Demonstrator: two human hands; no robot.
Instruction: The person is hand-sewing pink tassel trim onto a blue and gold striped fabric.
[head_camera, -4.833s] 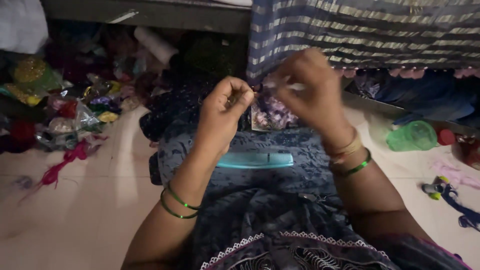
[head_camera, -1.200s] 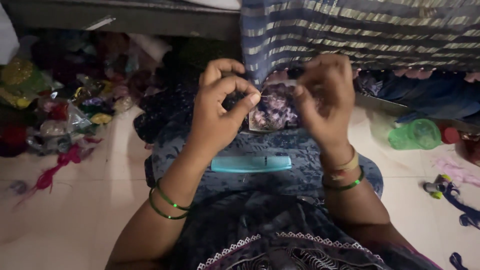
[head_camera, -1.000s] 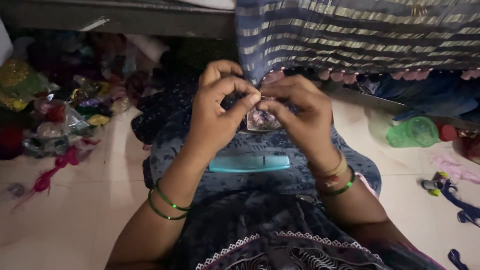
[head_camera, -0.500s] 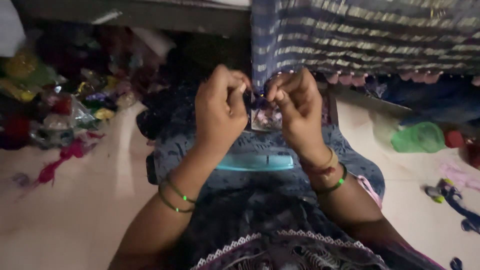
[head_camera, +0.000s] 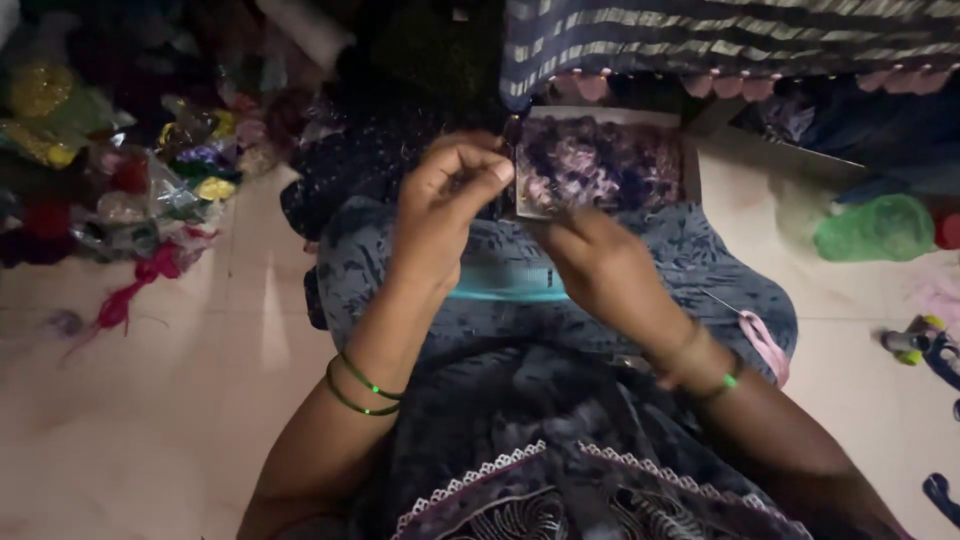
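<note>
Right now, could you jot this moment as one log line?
left hand: raised, fingers pinched | right hand: low by box of purple pieces | teal case: on lap

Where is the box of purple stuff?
The box of purple stuff sits in the upper middle of the head view, beyond the left hand and right hand, below the striped cloth.

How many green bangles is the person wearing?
3: two thin green bangles on the left wrist, one green bangle on the right wrist. More may be hidden or blurred.
</note>
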